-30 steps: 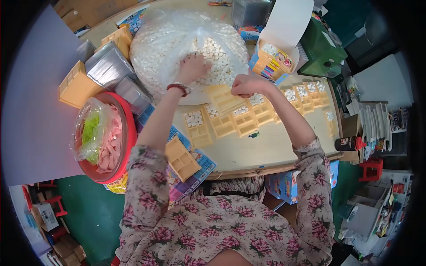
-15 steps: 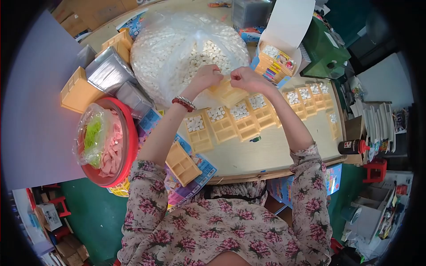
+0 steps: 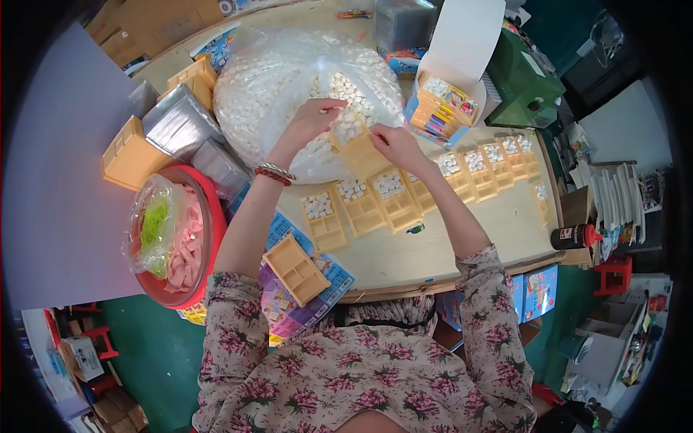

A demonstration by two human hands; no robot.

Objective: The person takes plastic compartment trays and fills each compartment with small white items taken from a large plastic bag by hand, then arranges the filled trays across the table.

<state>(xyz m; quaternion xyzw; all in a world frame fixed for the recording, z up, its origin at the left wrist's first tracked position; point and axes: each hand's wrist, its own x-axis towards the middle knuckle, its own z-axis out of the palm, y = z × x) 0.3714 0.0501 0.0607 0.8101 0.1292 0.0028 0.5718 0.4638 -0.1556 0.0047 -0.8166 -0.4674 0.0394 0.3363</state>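
Observation:
My right hand (image 3: 397,146) grips the right edge of a pale yellow compartment tray (image 3: 364,157), tilted over the mouth of a big clear plastic bag (image 3: 249,94). Small white cube-like pieces (image 3: 348,128) lie in the tray's upper compartment. Just left of the tray is my left hand (image 3: 312,121), its fingers stretched toward the pieces and partly apart. More white pieces (image 3: 348,92) fill the bag behind. A row of similar trays (image 3: 398,206) stands in front, with white pieces in their upper compartments. One tray without pieces (image 3: 296,268) rests on printed sheets by my left forearm.
At left are a red basin (image 3: 209,242) with pink and green items, and stacked yellow trays (image 3: 133,155). An open white box (image 3: 462,43) with packed sets and a green bin (image 3: 523,83) stand at back right. A dark red-capped bottle (image 3: 575,237) lies at the right edge.
My left hand has moved left, away from my right hand, and its fingers have opened out. My right hand has come slightly left and down with the tray, whose white pieces now show.

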